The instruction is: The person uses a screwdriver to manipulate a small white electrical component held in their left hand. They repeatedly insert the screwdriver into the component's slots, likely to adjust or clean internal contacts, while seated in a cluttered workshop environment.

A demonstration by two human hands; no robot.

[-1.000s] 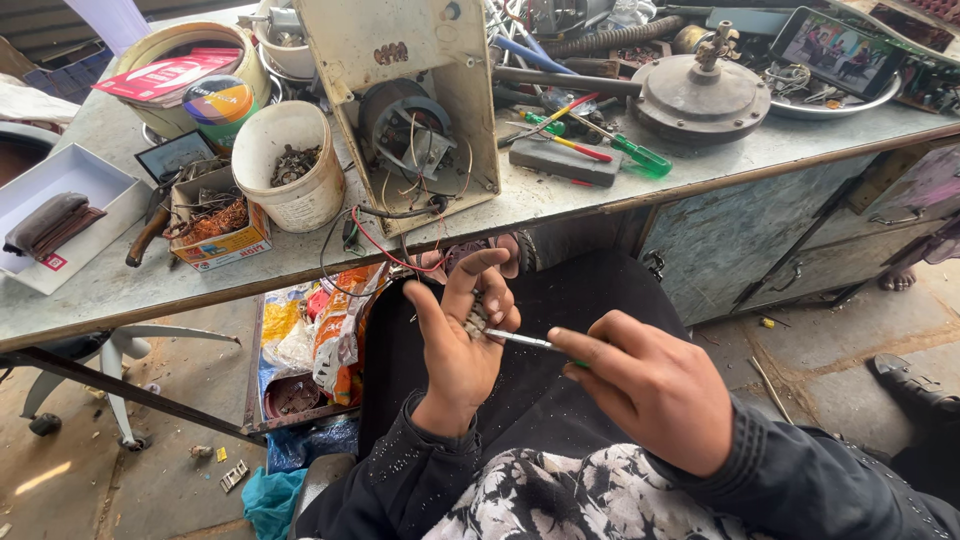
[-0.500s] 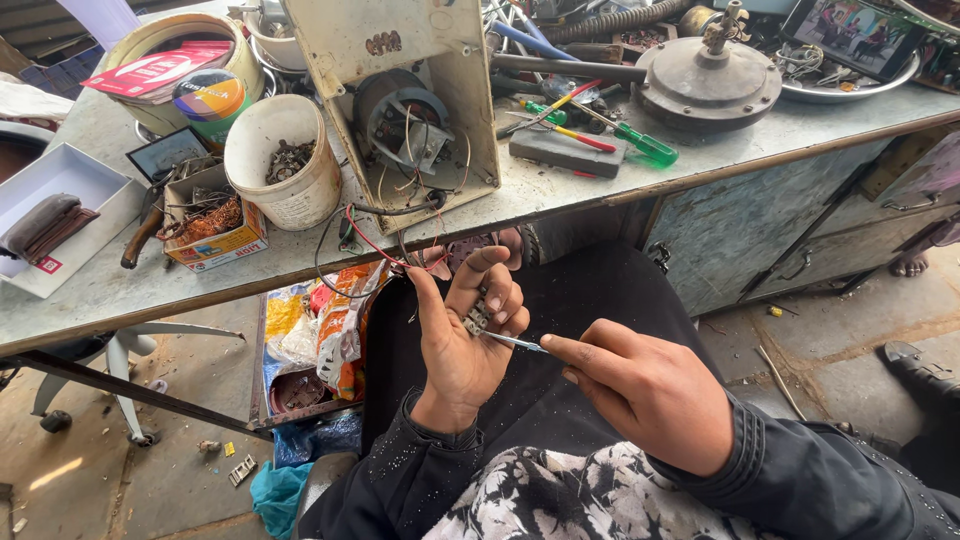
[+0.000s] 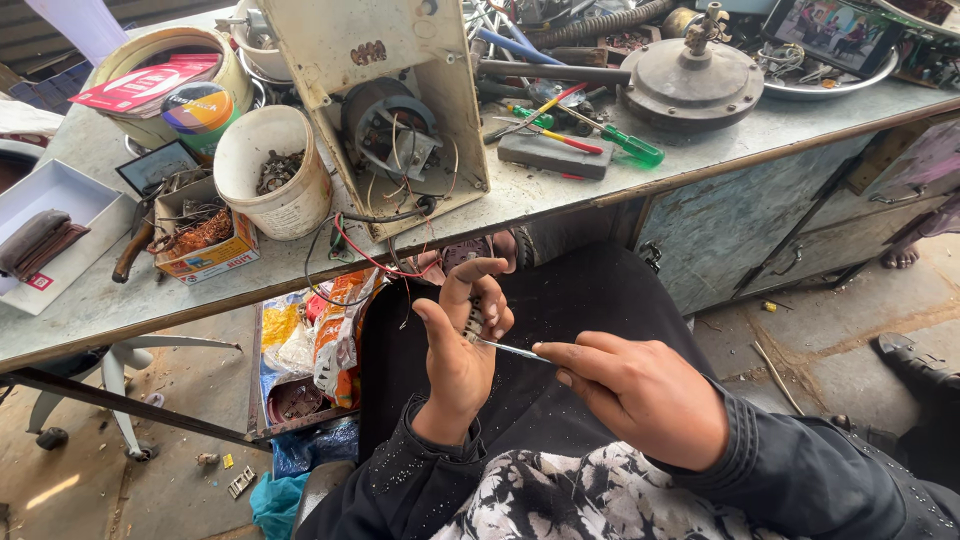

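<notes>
Room over the lap between left hand (image 3: pixel 462 345) & right hand (image 3: pixel 640 395) is open. Fwd is blocked: wires (image 3: pixel 365 250) hang off the bench edge (image 3: pixel 560 205) w/ the tilted cream casing (image 3: pixel 390 110) just above, possibly touching the fingers. Bench top crowded: white tub (image 3: pixel 275 170), green screwdriver (image 3: pixel 625 148).

Worktop (image 3: pixel 100 310): grey, scuffed, edge worn. Beneath it to the right, a blue-grey cabinet (image 3: pixel 740 225) with peeling paint. Concrete floor (image 3: pixel 810 350) below the worktop, cracked and littered, in daylight.
</notes>
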